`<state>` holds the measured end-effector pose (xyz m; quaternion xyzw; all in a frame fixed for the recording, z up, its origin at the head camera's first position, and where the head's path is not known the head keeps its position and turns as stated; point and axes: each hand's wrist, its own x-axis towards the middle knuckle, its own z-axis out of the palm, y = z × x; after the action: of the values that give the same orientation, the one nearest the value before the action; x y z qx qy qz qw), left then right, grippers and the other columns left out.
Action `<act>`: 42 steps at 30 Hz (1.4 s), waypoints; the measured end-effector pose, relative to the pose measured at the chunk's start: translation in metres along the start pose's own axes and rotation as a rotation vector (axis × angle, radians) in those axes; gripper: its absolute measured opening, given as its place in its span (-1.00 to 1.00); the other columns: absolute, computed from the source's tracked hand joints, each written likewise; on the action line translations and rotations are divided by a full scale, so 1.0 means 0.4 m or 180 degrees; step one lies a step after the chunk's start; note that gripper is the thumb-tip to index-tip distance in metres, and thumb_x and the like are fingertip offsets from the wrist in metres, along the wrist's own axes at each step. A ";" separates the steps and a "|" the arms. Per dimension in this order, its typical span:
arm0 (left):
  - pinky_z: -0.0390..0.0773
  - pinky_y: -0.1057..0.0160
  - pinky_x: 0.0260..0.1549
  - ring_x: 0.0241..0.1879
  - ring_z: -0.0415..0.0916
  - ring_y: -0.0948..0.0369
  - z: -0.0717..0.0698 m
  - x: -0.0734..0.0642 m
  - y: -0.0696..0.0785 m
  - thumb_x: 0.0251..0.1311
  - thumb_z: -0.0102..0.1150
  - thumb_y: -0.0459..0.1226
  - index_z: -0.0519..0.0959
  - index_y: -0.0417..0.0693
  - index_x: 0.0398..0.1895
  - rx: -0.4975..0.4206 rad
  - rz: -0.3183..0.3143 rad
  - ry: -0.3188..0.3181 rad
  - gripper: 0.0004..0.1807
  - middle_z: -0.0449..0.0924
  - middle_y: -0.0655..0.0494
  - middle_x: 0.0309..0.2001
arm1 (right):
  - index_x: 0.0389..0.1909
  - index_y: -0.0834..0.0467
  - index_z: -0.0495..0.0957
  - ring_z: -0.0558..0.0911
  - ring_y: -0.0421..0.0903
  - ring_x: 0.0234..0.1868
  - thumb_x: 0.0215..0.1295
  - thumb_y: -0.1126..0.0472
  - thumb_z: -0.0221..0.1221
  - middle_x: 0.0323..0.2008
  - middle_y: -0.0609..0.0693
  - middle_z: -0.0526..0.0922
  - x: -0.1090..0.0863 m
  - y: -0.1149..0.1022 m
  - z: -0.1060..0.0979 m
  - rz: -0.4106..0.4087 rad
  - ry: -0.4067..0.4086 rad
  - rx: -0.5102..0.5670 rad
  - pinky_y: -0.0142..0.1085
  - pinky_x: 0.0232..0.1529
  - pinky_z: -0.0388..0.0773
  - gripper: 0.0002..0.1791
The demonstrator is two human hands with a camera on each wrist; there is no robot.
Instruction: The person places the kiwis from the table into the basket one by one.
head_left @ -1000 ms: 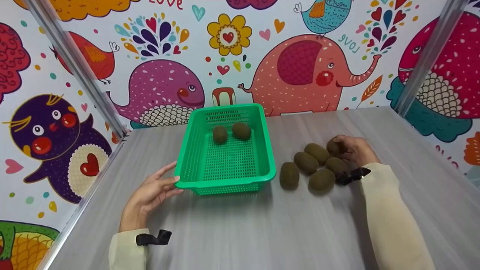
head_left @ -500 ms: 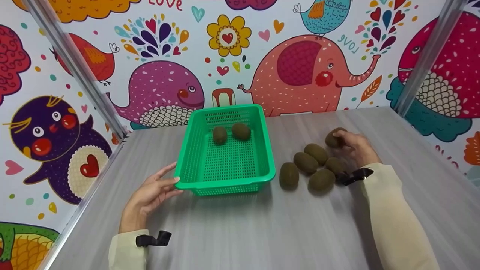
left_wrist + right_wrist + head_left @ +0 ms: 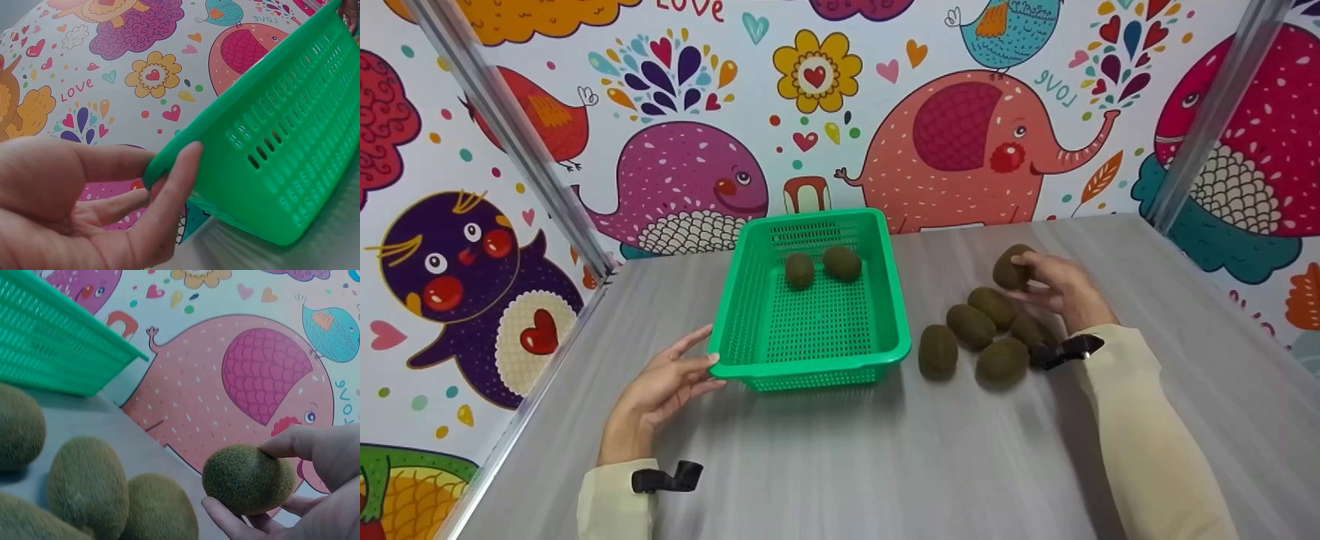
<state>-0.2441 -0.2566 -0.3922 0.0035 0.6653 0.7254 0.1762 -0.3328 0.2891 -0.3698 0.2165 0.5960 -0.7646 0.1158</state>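
One kiwi, right of centre, is pinched in the right hand; leftward, mid-frame, stands a green basket, pinched at lower left by the left hand.

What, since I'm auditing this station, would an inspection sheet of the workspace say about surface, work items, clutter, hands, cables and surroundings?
Surface: grey, streaked tabletop.
Work items: green perforated basket with two kiwifruit inside; five kiwifruit grouped on the tabletop to its right, one partly hidden.
Clutter: nothing seen.
Left hand: pinches the basket's near left corner.
Right hand: holds another kiwifruit between thumb and fingers, apart from the group.
Cables: nothing seen.
Surroundings: cartoon-printed walls, including an elephant and a whale; metal posts at both sides.
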 end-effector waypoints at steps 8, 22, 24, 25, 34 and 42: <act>0.72 0.24 -0.04 -0.15 0.70 0.25 -0.001 0.000 0.001 0.43 0.05 -0.41 -0.13 -0.12 0.62 -0.0007 0.0011 -0.0032 -0.18 0.61 0.00 -0.06 | 0.59 0.01 -0.16 0.16 0.01 0.49 0.40 0.17 0.19 0.48 0.00 0.03 -0.015 -0.020 0.051 0.0003 -0.0175 0.0265 -0.12 0.40 0.40 -0.09; 0.72 0.27 -0.07 -0.14 0.70 0.25 -0.003 0.001 -0.004 0.42 0.06 -0.41 -0.13 -0.11 0.62 -0.0019 0.0028 -0.0026 -0.17 0.60 -0.01 -0.04 | 0.51 -0.05 -0.03 0.18 0.01 0.45 0.38 0.15 0.25 0.50 -0.03 0.05 -0.042 -0.040 0.130 -0.0153 -0.0419 0.0305 -0.13 0.49 0.30 -0.17; 0.73 0.28 -0.09 -0.15 0.71 0.25 -0.001 0.001 -0.004 0.42 0.07 -0.40 -0.11 -0.11 0.62 -0.0014 0.0031 -0.0008 -0.18 0.61 -0.01 -0.04 | 0.51 -0.03 0.02 0.20 0.01 0.45 0.38 0.15 0.24 0.48 -0.02 0.09 -0.039 -0.040 0.139 -0.0190 -0.0456 0.0334 -0.11 0.48 0.29 -0.20; 0.73 0.28 -0.10 -0.15 0.71 0.25 -0.001 0.001 -0.004 0.41 0.08 -0.40 -0.10 -0.11 0.62 -0.0017 0.0031 0.0003 -0.18 0.62 -0.01 -0.04 | 0.50 -0.01 0.04 0.21 0.01 0.45 0.40 0.15 0.23 0.48 -0.01 0.10 -0.039 -0.039 0.143 -0.0212 -0.0472 0.0323 -0.11 0.48 0.30 -0.23; 0.73 0.27 -0.09 -0.16 0.71 0.25 -0.003 -0.001 -0.005 0.42 0.06 -0.41 -0.11 -0.11 0.62 -0.0028 0.0003 0.0001 -0.18 0.62 0.00 -0.05 | 0.54 0.01 0.09 0.26 0.05 0.46 0.36 0.08 0.27 0.53 0.03 0.10 -0.044 -0.055 0.200 -0.0291 -0.0467 0.0228 -0.11 0.41 0.40 -0.18; 0.72 0.27 -0.08 -0.14 0.71 0.24 0.001 0.001 0.000 0.42 0.06 -0.41 -0.09 -0.10 0.62 -0.0049 0.0004 0.0012 -0.19 0.59 -0.06 0.00 | 0.36 0.10 0.30 0.33 0.16 0.42 0.43 0.10 0.18 0.33 0.04 0.28 -0.055 -0.076 0.254 -0.0494 -0.0531 -0.0043 -0.04 0.36 0.45 -0.46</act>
<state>-0.2444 -0.2563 -0.3925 0.0012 0.6601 0.7306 0.1746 -0.3464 0.1975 -0.3134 0.1044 0.6044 -0.7826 0.1069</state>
